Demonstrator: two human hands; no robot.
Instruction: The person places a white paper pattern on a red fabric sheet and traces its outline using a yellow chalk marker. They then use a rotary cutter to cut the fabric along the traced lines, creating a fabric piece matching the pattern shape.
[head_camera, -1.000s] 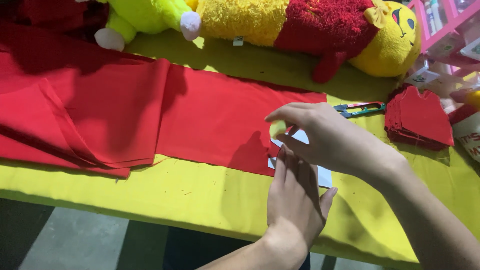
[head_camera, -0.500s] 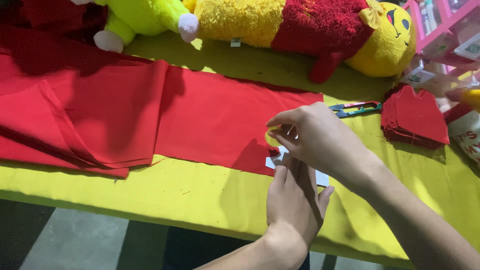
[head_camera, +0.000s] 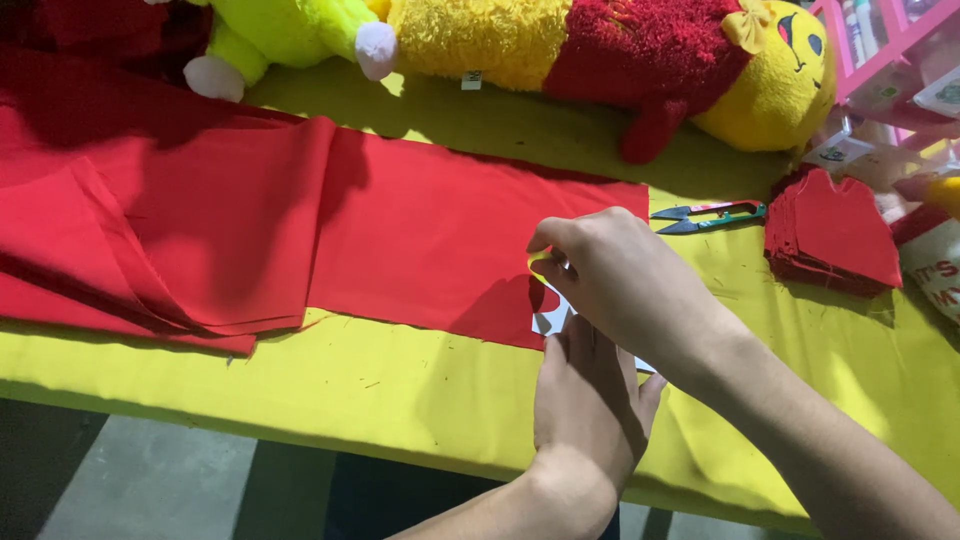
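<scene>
Fingers (head_camera: 560, 240) of right hand (head_camera: 625, 285) pinching small white template (head_camera: 548, 320) on red cloth (head_camera: 440, 235), left hand (head_camera: 590, 400) flat below.

A long work table covered in bright yellow-green cloth (head_camera: 400, 400) fills the scene from left to right. Beneath its near edge lies a grey concrete floor (head_camera: 150, 490) — dim, shadowed. At the far right stands a pink shelf rack (head_camera: 880, 45).

Yellow cloth-covered table (head_camera: 400, 400): long red fabric sheet (head_camera: 420, 230) left-centre, plush toys (head_camera: 600, 50) far, stacked red fabric cutouts (head_camera: 835, 230) right, green-handled snips (head_camera: 710, 215) beside.
</scene>
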